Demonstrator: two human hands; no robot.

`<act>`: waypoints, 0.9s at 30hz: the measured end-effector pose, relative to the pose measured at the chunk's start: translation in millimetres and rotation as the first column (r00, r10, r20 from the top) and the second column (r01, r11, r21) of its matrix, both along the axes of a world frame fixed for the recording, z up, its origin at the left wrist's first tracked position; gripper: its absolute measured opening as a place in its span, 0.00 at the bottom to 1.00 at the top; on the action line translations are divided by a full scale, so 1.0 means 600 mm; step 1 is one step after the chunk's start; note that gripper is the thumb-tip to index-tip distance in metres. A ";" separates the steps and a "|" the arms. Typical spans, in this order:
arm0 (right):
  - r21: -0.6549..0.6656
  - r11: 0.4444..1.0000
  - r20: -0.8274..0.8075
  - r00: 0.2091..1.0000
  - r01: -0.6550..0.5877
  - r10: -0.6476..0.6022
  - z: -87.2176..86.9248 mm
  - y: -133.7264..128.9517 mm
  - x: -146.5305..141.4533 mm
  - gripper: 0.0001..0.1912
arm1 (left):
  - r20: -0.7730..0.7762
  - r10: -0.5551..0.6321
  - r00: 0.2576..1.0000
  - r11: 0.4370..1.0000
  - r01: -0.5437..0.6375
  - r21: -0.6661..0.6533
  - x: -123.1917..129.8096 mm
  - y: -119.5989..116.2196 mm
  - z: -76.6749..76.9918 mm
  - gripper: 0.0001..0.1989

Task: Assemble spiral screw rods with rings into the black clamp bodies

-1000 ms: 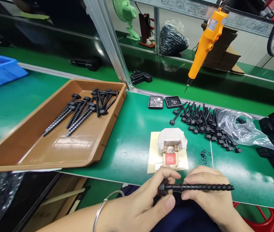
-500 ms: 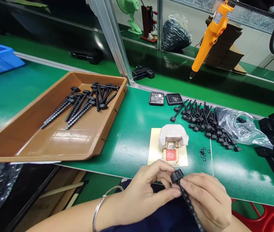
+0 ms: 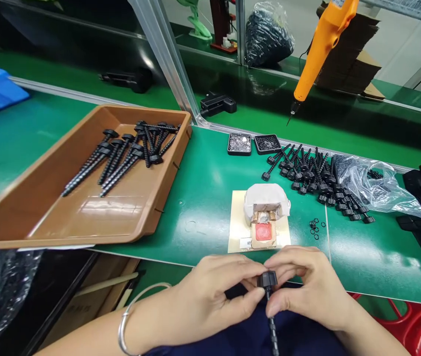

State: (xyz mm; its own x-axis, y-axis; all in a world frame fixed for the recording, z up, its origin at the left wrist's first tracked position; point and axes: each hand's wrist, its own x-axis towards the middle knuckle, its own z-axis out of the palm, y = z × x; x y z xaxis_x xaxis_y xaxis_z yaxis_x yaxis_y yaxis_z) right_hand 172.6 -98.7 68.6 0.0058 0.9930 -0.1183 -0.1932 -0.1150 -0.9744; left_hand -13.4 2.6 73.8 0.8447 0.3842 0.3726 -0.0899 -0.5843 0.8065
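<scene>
- The long black ribbed plastic rod with a knurled round knob head (image 3: 268,291) stands nearly upright between both hands, just off the near edge of the table, its shaft running down over the dark blue lap.
- The left hand (image 3: 210,301) pinches the knob from one side with thumb and fingers narrowed on it; the right hand (image 3: 306,289) closes on it from the other.
- Risk: the grip sits only at the head, so the long shaft could swing or slip, and the rod would drop to the lap or floor.
- Risk: any small part worked at the knob is hidden by the fingers; if one is there, it could fall unseen.
- The tiny black rubber rings (image 3: 316,228), loose on the smooth green table mat (image 3: 203,198), could scatter if a wrist brushes them.
- Just beyond the hands sits a cream card carrying a white-wrapped block with a red pad (image 3: 264,217).
- Matching black rods lie heaped (image 3: 314,180) toward the far right beside a crinkled clear plastic bag (image 3: 375,188).
- More rods rest in the glossy brown plastic tray (image 3: 84,217), which overhangs the table's near left edge and could tip if knocked.
</scene>
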 end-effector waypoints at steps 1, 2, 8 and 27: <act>-0.103 0.993 -0.064 0.997 -0.059 0.052 0.002 0.005 0.000 0.21 | -0.023 -0.022 0.999 1.000 0.021 -0.010 0.001 -0.002 0.000 0.08; -0.176 0.980 -0.098 0.992 -0.093 0.077 0.005 0.009 0.000 0.23 | -0.036 -0.025 0.999 1.000 0.024 -0.016 0.002 -0.004 0.000 0.07; -0.043 0.996 -0.035 0.996 -0.079 0.078 -0.010 0.003 0.000 0.15 | -0.087 -0.054 0.995 0.992 0.043 -0.123 0.003 -0.008 -0.019 0.07; 0.652 0.753 0.557 0.732 -0.092 -0.393 -0.052 0.005 0.009 0.07 | -0.365 -0.107 0.925 0.851 -0.105 -0.514 -0.021 0.056 0.002 0.22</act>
State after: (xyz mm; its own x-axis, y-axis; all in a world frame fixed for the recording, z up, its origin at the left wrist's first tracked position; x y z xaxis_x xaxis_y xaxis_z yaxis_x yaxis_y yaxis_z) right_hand 178.2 -95.7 37.1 -0.0073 0.8077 0.5895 0.5268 0.5042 -0.6843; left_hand -26.1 36.2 75.2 0.8772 0.4282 -0.2171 0.2733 -0.0734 0.9591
